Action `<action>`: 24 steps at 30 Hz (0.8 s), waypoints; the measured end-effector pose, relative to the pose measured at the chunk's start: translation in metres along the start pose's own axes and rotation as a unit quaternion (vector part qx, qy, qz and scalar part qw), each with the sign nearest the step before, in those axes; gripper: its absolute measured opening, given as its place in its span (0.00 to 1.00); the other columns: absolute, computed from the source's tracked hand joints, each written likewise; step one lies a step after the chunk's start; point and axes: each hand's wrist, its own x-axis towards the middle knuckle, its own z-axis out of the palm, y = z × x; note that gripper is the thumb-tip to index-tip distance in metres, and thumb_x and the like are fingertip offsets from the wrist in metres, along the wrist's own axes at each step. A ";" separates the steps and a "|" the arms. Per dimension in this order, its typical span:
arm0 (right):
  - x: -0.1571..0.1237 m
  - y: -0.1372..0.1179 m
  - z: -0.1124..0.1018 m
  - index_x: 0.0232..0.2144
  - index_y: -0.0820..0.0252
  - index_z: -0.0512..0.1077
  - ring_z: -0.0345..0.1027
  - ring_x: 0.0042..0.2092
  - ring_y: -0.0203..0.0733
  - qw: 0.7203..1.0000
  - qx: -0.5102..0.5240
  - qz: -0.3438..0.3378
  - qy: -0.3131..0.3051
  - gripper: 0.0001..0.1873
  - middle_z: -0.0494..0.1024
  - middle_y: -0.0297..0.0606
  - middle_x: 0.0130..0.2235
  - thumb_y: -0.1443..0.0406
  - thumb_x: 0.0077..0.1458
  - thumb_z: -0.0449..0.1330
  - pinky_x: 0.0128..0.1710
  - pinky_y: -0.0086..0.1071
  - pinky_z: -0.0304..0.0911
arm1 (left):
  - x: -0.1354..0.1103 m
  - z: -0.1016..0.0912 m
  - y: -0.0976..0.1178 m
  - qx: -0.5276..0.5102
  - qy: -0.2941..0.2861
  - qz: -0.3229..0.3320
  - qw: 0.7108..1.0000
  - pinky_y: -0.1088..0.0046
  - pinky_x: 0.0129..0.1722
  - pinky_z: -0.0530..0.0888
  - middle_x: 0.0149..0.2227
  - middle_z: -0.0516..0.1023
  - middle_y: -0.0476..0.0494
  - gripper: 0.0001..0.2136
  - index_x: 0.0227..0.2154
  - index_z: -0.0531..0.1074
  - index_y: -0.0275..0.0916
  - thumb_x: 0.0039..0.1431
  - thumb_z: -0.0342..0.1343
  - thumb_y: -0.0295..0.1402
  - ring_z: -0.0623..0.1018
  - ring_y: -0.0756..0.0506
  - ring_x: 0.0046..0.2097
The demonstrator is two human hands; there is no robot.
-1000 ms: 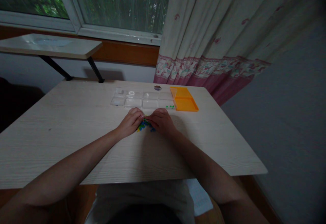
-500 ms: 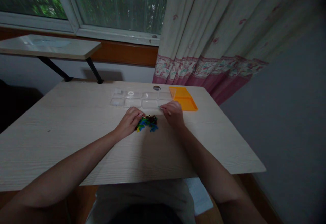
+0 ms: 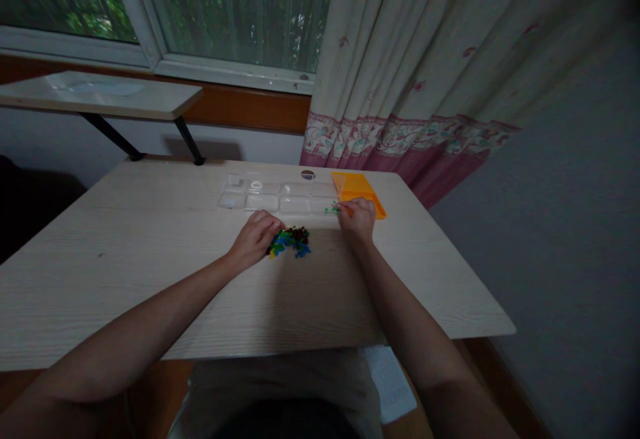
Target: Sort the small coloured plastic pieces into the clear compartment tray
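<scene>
1. Since the earlier frames, the right hand (image 3: 357,216) has left the pile of small coloured pieces (image 3: 293,240) and travelled to the right end of the clear compartment tray (image 3: 260,194). The left hand (image 3: 254,239) has not shifted.
2. Right hand: fingertips are drawn together over the green pieces (image 3: 331,210) in the tray's near right compartment, just beside the orange lid (image 3: 357,186). Whether a piece is pinched between them cannot be told (too small at this range).
3. Left hand: it lies loosely curled on the bench (image 3: 150,259), fingertips touching the pile's left edge. No grip on any piece can be confirmed. The hands are well apart.
4. Pile: it lies on the bench just in front of the tray, between the two hands, with blue, yellow, green and dark pieces mixed.
5. Step in hand, as judged: delivery of a green piece to the compartment already holding green ones, at or near release.
6. Next move calls for the fingertips to open squarely over that compartment, clear of its divider and the lid. After that comes a fine pinch on one piece from the pile without scattering it.
</scene>
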 end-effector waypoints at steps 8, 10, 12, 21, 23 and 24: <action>0.000 -0.002 0.000 0.38 0.60 0.81 0.60 0.45 0.49 1.000 -0.006 -0.001 -0.019 0.16 0.75 0.44 0.38 0.59 0.59 0.56 0.47 0.41 0.55 | -0.001 0.002 -0.003 0.004 -0.006 0.000 1.000 0.64 0.47 0.69 0.36 0.74 0.42 0.19 0.38 0.75 0.39 0.71 0.41 0.43 0.72 0.44 0.43; -0.001 -0.003 0.000 0.38 0.60 0.81 0.60 0.44 0.48 1.000 -0.003 -0.006 -0.022 0.16 0.75 0.44 0.37 0.59 0.60 0.56 0.47 0.41 0.55 | -0.001 0.003 -0.004 0.006 -0.007 0.002 1.000 0.64 0.47 0.69 0.36 0.74 0.42 0.19 0.38 0.75 0.39 0.71 0.41 0.43 0.72 0.44 0.43; -0.001 -0.003 0.000 0.38 0.60 0.81 0.60 0.44 0.48 1.000 -0.002 -0.009 -0.020 0.16 0.76 0.44 0.37 0.59 0.60 0.56 0.46 0.41 0.55 | -0.001 0.003 -0.005 0.008 -0.005 0.004 1.000 0.64 0.47 0.69 0.36 0.74 0.42 0.19 0.38 0.75 0.39 0.71 0.41 0.43 0.72 0.44 0.43; -0.001 0.000 0.004 0.38 0.59 0.81 0.61 0.44 0.48 1.000 0.009 -0.020 -0.020 0.17 0.76 0.44 0.38 0.58 0.61 0.55 0.47 0.41 0.55 | 0.000 0.002 -0.003 0.008 -0.005 0.007 1.000 0.64 0.47 0.69 0.36 0.75 0.42 0.18 0.37 0.75 0.39 0.70 0.42 0.43 0.72 0.44 0.42; 0.000 0.001 0.004 0.38 0.59 0.81 0.61 0.44 0.48 1.000 0.009 -0.021 -0.018 0.17 0.76 0.44 0.38 0.58 0.61 0.54 0.47 0.41 0.55 | 0.000 0.002 -0.004 0.012 -0.004 0.003 1.000 0.64 0.47 0.69 0.36 0.75 0.42 0.18 0.37 0.75 0.39 0.70 0.42 0.43 0.72 0.44 0.43; 0.000 0.001 0.004 0.38 0.59 0.81 0.61 0.44 0.48 1.000 0.009 -0.023 -0.015 0.17 0.76 0.43 0.37 0.58 0.61 0.54 0.48 0.41 0.55 | 0.000 0.002 -0.005 0.014 -0.003 0.002 1.000 0.64 0.47 0.69 0.36 0.75 0.42 0.18 0.37 0.75 0.40 0.70 0.42 0.43 0.72 0.44 0.43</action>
